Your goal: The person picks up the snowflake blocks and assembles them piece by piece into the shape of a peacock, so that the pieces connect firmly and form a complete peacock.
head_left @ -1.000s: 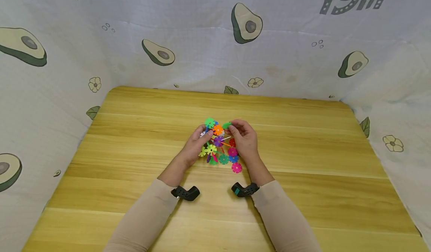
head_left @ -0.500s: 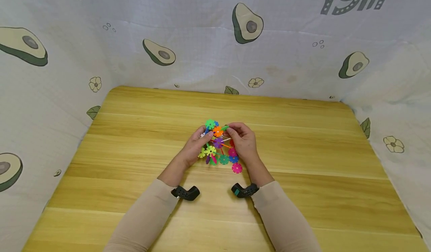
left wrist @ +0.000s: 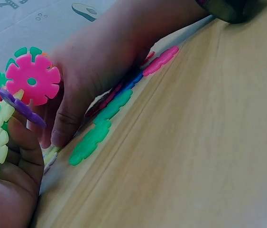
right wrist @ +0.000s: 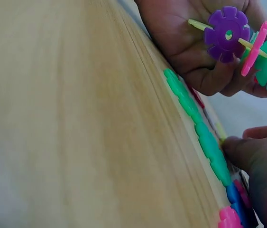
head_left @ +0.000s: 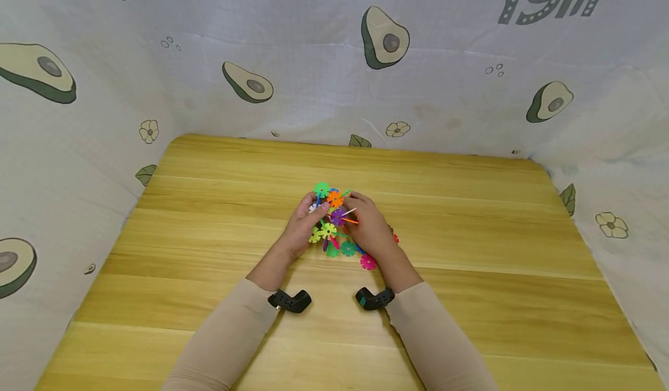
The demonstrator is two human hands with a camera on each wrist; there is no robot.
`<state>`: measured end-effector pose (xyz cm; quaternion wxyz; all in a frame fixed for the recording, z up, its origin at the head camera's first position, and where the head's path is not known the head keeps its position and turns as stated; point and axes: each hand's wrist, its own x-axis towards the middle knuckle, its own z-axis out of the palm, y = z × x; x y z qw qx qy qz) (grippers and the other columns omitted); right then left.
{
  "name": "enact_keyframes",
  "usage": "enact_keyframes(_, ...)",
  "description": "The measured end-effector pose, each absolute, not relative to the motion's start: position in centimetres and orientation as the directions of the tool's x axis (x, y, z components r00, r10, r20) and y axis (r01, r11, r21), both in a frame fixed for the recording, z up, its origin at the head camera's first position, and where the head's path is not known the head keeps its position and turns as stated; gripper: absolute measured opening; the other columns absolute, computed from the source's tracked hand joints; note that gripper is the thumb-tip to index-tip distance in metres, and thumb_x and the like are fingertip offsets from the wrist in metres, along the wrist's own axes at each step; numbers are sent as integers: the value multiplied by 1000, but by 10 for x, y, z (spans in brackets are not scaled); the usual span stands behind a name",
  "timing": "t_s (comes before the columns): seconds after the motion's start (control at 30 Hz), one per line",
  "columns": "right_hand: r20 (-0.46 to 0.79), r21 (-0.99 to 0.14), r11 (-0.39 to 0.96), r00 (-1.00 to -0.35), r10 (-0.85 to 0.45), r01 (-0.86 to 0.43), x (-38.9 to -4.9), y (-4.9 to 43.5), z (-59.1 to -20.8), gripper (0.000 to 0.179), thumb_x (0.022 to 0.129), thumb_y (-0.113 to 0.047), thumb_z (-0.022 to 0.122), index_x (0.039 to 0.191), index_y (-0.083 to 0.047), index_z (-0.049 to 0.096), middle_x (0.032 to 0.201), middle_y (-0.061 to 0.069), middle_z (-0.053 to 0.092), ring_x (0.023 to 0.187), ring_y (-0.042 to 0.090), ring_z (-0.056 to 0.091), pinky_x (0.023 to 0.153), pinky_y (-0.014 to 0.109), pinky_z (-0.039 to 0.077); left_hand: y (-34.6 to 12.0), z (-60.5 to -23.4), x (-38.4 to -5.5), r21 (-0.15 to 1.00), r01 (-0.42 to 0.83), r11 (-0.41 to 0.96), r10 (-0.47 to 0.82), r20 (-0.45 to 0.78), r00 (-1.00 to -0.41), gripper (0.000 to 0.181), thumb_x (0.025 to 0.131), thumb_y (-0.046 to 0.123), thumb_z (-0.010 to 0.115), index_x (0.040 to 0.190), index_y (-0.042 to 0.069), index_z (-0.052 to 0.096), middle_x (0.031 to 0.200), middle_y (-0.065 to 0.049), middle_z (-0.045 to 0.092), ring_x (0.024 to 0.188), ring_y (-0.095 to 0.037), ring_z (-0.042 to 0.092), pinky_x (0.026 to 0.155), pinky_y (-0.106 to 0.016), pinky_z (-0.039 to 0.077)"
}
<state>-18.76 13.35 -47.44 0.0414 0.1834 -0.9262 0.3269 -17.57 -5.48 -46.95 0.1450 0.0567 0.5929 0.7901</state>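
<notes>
White cloth [head_left: 308,25] printed with avocados encloses the far and lateral sides of the work area. Within it stands a wood-grain table [head_left: 496,216]. Two forearms in beige sleeves [head_left: 225,339] extend over the tabletop; each wrist carries a black camera unit [head_left: 290,301].

Right hand [head_left: 372,226]: lowered to the tabletop, just beside the assembly, thumb pointing down. Its fingertips are largely hidden; whether it pinches a part cannot be told.

Left hand [head_left: 303,225]: grips the disc assembly [head_left: 338,217] above the tabletop, thumb laid across it.

Status, judged from the layout: assembly partly complete. Apparently joined: a green disc [head_left: 322,190], an orange disc [head_left: 335,198] and a yellow disc [head_left: 328,230], among others. One edge-on green piece [head_left: 346,193] stands against the orange disc and appears seated in it.

Apparently left to fit: loose parts lying flat on the table near the hands, including a teal disc [head_left: 348,248], a pink disc [head_left: 368,262] and a partly covered blue disc [left wrist: 133,80]. The exact count is not determinable. Smallest visible part: the tip of a yellow piece [right wrist: 220,130] next to the right thumb.
</notes>
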Motion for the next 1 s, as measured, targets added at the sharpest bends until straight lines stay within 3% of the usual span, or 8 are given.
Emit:
enact_keyframes(0.1, 167, -583, 737, -938, -303, -342, -186, 133, -473, 39, 88, 3, 72, 127, -2, 68, 134, 16, 67, 144, 35, 46, 117, 52, 44, -55, -469, -175, 952, -156, -262, 295, -75, -952, 35, 106, 19, 48, 138, 6, 42, 125, -2, 57, 107, -10, 59, 94, -23, 53)
enact_keyframes(0.3, 152, -674, 687, -961, -231, -271, -185, 133, -475, 32, 91, -1, 72, 122, -4, 71, 139, 17, 64, 140, 35, 52, 116, 51, 45, -54, -471, -176, 949, -153, -277, 286, -70, -956, 29, 106, 17, 48, 133, 7, 44, 120, 3, 55, 103, -9, 58, 90, -21, 53)
enact_keyframes(0.5, 210, -758, 602, -968, -139, -251, -186, 135, -479, 21, 98, -4, 66, 116, -6, 74, 127, 15, 70, 124, 34, 63, 105, 48, 55, -54, -472, -177, 954, -141, -264, 285, -62, -957, 24, 105, 17, 49, 127, 8, 45, 119, 3, 54, 104, -10, 57, 91, -20, 51)
enact_keyframes(0.6, 269, -792, 547, -959, -87, -272, -187, 136, -480, 16, 98, -9, 68, 111, -7, 75, 114, 13, 73, 105, 29, 66, 91, 39, 60, -54, -472, -177, 953, -140, -267, 285, -61, -957, 25, 105, 16, 49, 128, 7, 45, 119, 3, 54, 105, -10, 57, 91, -20, 51)
enact_keyframes(0.8, 341, -870, 382, -940, 9, -312, -188, 136, -480, 15, 97, -13, 70, 108, -5, 75, 103, 13, 71, 84, 15, 62, 73, 14, 53, -54, -472, -177, 954, -141, -264, 283, -63, -957, 30, 105, 15, 49, 133, 4, 44, 124, -2, 53, 105, -9, 58, 93, -19, 52)
enact_keyframes(1.0, 325, -919, 253, -944, 51, -303, -186, 135, -478, 16, 97, -12, 70, 110, -2, 72, 103, 17, 70, 77, 11, 58, 65, 13, 52, -54, -473, -178, 959, -140, -248, 279, -67, -958, 30, 106, 16, 49, 133, 4, 44, 127, -4, 52, 107, -10, 58, 94, -20, 51)
